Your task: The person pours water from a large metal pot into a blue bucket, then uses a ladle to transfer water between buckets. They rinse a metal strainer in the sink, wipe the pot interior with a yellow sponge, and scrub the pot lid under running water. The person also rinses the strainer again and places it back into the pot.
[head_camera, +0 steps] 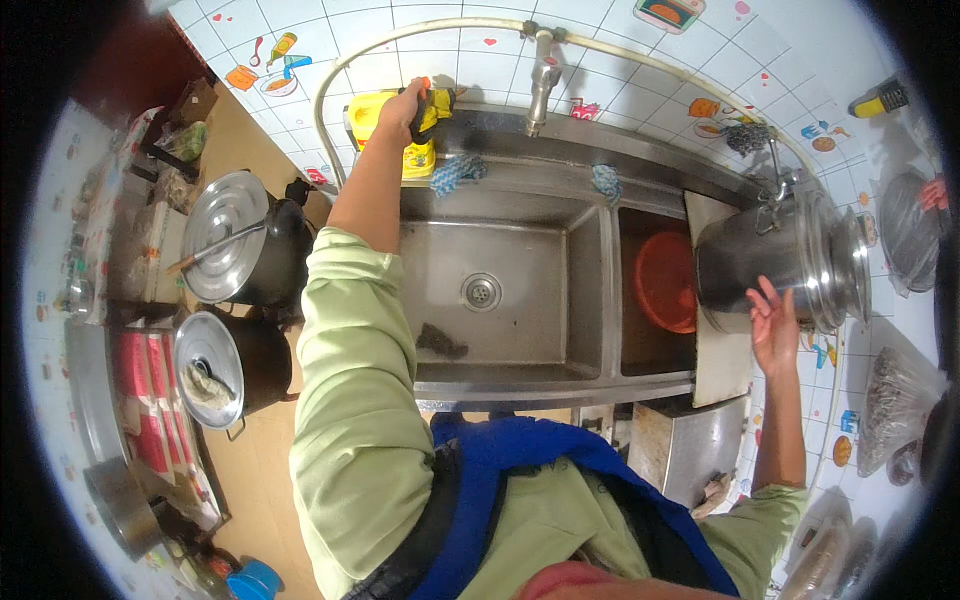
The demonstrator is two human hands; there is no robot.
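My left hand (403, 112) is closed around the dark handle of a yellow plastic bottle (370, 112) at the back left corner of the steel sink (517, 292). An orange piece shows beside its fingers. My right hand (774, 322) is raised with its fingers spread, in front of a large stainless steel pot (757, 255) on a pale board (724, 375); whether it touches the pot cannot be told. A dark rag or scrap (441, 342) lies in the basin near the drain (481, 292). Two blue-checked cloths (457, 174) rest on the back ledge.
The faucet (541, 82) stands behind the basin, with a hose (420, 30) along the tiled wall. An orange-red basin (667, 281) sits in the right compartment. Lidded pots (225, 236) stand at left, one with a ladle across it. Plastic bags (896, 405) hang at the right.
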